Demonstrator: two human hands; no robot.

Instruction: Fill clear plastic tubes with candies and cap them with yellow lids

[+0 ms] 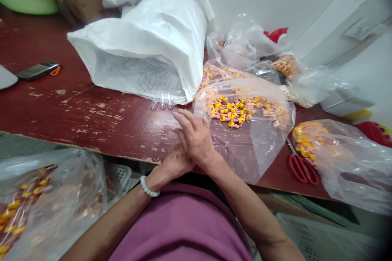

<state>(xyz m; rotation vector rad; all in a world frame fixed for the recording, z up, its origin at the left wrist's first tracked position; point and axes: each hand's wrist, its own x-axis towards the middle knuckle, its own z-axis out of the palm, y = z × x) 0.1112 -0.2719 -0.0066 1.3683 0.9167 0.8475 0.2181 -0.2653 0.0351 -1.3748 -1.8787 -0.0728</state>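
My right hand [196, 136] lies across my left hand [177, 159] at the table's front edge. Its fingers are stretched out and somewhat apart, with nothing seen in them. The fingers of my left hand are mostly hidden beneath it. Beyond them, a white sack [159, 40] lies with its mouth toward me, full of clear tubes [153, 79]; a few tubes [165, 101] rest at its lip. To the right of my hands, small yellow-capped pieces [229, 112] sit in the mouth of a clear plastic bag [232, 151].
Red-handled scissors [301, 168] and another bag of yellow pieces [306, 140] are at the right. A phone [38, 70] and green basin [27, 0] stand left on the red table [76, 118]. A large bag [61, 208] hangs below, front left.
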